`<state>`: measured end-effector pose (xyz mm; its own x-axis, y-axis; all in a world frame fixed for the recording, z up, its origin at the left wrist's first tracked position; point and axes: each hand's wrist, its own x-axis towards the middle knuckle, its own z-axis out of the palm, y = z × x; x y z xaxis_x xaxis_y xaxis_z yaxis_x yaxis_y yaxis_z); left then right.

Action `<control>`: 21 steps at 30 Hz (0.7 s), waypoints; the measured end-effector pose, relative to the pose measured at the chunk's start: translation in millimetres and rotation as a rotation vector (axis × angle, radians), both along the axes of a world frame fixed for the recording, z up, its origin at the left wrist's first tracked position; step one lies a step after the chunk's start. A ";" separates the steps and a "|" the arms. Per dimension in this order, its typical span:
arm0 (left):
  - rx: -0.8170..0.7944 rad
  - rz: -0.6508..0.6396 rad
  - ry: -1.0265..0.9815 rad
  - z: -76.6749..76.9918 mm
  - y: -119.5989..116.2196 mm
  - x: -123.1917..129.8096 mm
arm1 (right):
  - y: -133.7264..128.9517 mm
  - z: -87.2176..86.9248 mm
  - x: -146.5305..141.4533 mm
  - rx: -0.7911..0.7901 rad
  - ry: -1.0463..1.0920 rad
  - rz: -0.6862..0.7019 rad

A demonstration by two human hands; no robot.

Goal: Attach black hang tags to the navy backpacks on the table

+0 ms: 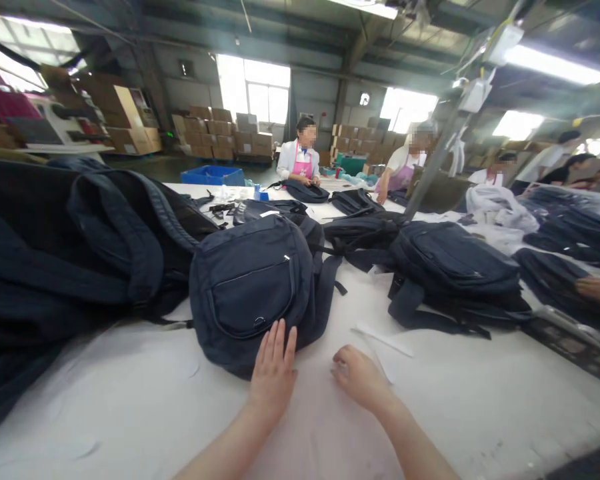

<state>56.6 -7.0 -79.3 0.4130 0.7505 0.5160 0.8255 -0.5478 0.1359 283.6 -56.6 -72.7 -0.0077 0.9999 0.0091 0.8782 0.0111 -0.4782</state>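
A navy-blue fabric backpack with a rounded front pocket (pixel 247 283) sits left of the middle of the white worktop (pixel 145 407), back from the near edge. The left hand (pixel 275 370) lies flat on its lower front, fingers straight and close together. Just beside it the right hand (pixel 360 377) is over the worktop, fingers bent inward; whether they grip anything I cannot tell. White paper strips (pixel 387 341) lie just past that hand. A large heap of navy bags with padded straps (pixel 45 260) crowds the left edge; a second navy backpack (pixel 455 257) lies to the right, its strap trailing nearer. Further navy bags block the way to the far edge, where a co-worker in a pink apron (pixel 295 160) handles another. A slanting grey metal pole (pixel 433 167) rises beyond the second backpack.
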 end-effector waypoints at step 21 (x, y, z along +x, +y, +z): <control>0.521 0.491 -0.626 203.2 196.7 -145.4 | 1.6 -27.2 17.3 -0.027 0.288 -0.005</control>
